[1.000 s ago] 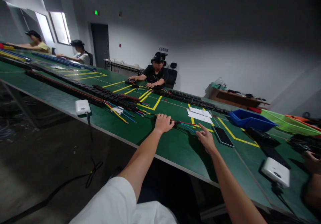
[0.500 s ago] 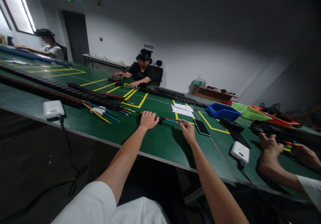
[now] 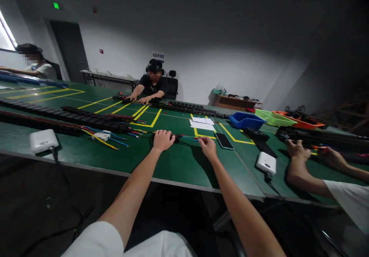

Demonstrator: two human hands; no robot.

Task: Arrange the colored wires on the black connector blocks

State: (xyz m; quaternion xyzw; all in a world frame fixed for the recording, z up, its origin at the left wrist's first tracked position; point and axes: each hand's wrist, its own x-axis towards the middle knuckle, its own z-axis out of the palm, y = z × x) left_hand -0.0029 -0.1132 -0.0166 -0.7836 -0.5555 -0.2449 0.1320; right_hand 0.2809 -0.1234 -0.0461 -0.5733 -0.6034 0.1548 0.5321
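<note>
My left hand [image 3: 163, 140] lies closed over a dark, sleeved part of a wire bundle on the green table. From under it, red, green and blue wires [image 3: 187, 137] run right to my right hand [image 3: 208, 148], whose thumb and fingers pinch them near their ends. The wire tips are hidden by the fingers. Just right of that hand lies a phone [image 3: 224, 141]. To the left of my left hand, a black cable chain [image 3: 98, 119] stretches across the table, and yellow and blue wires with ring terminals [image 3: 106, 141] stick out beside a white connector [image 3: 102, 135].
White power banks with cables rest at the left [image 3: 44, 141] and right [image 3: 266, 163]. Papers [image 3: 202, 124], a blue bin [image 3: 247, 120], a green bin [image 3: 275, 118] and an orange bin [image 3: 300, 120] sit farther back. A co-worker's hands [image 3: 300, 150] work at the right; another person [image 3: 152, 82] sits opposite.
The view has turned slightly right, so everything appears shifted left. My left hand stays on the bundle, and my right hand still pinches the wires.
</note>
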